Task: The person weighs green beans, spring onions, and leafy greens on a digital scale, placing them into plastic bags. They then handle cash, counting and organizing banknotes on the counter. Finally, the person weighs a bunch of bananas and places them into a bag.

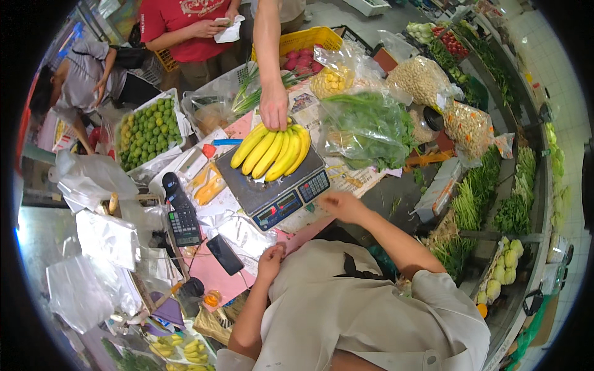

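Observation:
A bunch of yellow bananas (pixel 274 150) lies on the black plate of a digital weighing scale (pixel 274 192). Another person's hand (pixel 274 104), reaching in from the top, touches the stem end of the bunch. My right hand (pixel 341 206) hovers just off the near right corner of the scale, by its keypad; it is blurred and its fingers look bent. Near the table's front edge is my left hand (pixel 272 259), curled, with its fingertips partly hidden. A smartphone (pixel 225 254) lies to its left, beside crumpled clear plastic (pixel 243 227). A calculator (pixel 184 226) is farther left.
Bagged leafy greens (pixel 366 125) lie right of the scale, with bags of peanuts (pixel 417 79) beyond. A crate of green citrus fruit (pixel 151 132) stands at the left. Plastic bags (pixel 104 236) hang at the left. A person in red (pixel 185 28) stands across the table.

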Demonstrator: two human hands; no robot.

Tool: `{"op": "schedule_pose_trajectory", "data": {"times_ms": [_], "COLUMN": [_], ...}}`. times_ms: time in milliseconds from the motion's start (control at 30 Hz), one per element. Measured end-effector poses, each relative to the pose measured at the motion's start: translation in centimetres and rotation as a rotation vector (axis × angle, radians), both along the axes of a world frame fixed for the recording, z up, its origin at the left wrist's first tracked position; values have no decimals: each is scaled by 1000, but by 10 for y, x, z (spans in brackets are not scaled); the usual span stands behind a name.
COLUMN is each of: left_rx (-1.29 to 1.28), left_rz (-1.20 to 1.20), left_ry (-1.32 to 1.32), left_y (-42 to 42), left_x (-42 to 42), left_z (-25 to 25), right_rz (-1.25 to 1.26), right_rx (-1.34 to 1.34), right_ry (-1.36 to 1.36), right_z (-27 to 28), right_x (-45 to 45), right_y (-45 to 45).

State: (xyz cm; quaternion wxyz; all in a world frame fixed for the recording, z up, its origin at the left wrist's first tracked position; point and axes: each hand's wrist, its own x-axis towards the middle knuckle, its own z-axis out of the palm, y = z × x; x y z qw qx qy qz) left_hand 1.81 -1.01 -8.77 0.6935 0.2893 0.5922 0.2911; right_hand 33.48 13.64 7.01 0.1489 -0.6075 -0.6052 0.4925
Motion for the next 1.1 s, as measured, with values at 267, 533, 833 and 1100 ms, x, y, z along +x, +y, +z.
{"op": "schedule_pose_trajectory", "data": {"times_ms": [267,533,833,1100], "left_rx": [44,32,4,517], "left_rz": [260,607,564,169], "left_ry": [177,265,249,399], "left_y": [0,-25,14,220], "left_x": [2,61,53,74], "left_z": [14,21,77,192], "right_rz": [-71,116,-4,7], "right_rx": [569,218,381,393], "right_ry": [177,299,163,330], "right_z": [-14,-17,-4,21], "right_x": [-7,-17,-36,-57], "right_y": [175,224,182,91]}}
